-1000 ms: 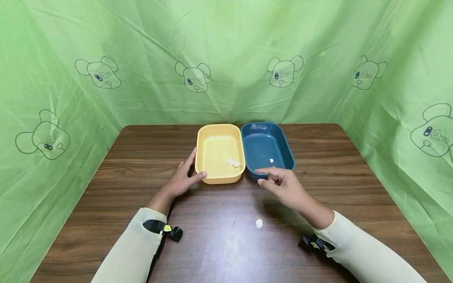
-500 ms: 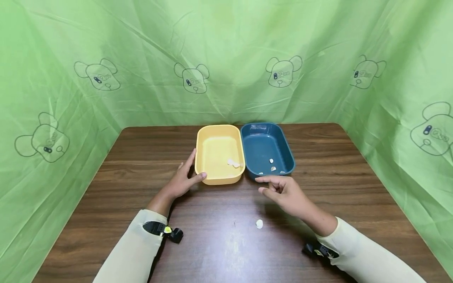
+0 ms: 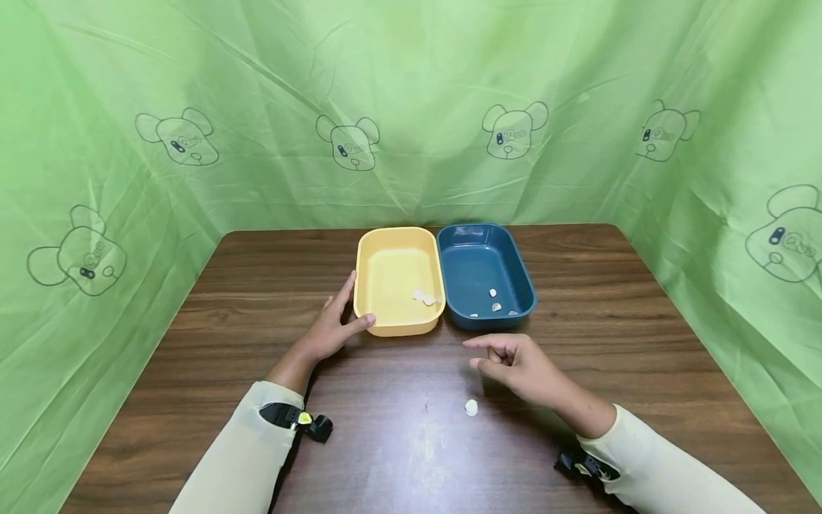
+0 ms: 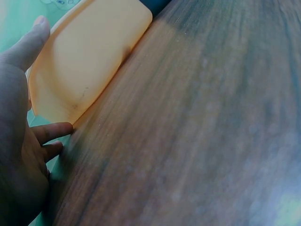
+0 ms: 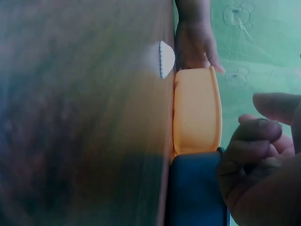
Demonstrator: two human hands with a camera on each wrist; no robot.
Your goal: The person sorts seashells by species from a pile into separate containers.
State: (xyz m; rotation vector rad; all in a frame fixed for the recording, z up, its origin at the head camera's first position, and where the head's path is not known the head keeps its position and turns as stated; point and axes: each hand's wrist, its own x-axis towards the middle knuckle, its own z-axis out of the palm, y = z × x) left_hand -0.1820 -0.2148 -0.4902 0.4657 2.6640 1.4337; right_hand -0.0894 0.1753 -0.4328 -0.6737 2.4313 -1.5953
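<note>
My left hand [image 3: 332,331] rests against the yellow tub [image 3: 399,330], its thumb at the near left corner of the rim and its fingers along the left wall. A couple of pale shells [image 3: 423,297] lie inside that tub. Touching it on the right stands a dark blue tub [image 3: 491,323], with several small shells [image 3: 496,308] toward its near end. My right hand [image 3: 523,368] hovers in front of the blue tub, index finger extended, nothing held. Below it, one white shell [image 3: 472,407] lies on the table; its ridged edge shows in the right wrist view.
Both tubs stand toward the back of the brown wooden table [image 3: 270,285]. A green cloth [image 3: 424,171] with printed bear heads hangs behind and on both sides. Each forearm carries a strapped wrist camera [image 3: 317,428].
My right hand has drawn back from over the blue tub's near rim toward the loose shell. More shells now show inside the blue tub. My left hand stays put.
</note>
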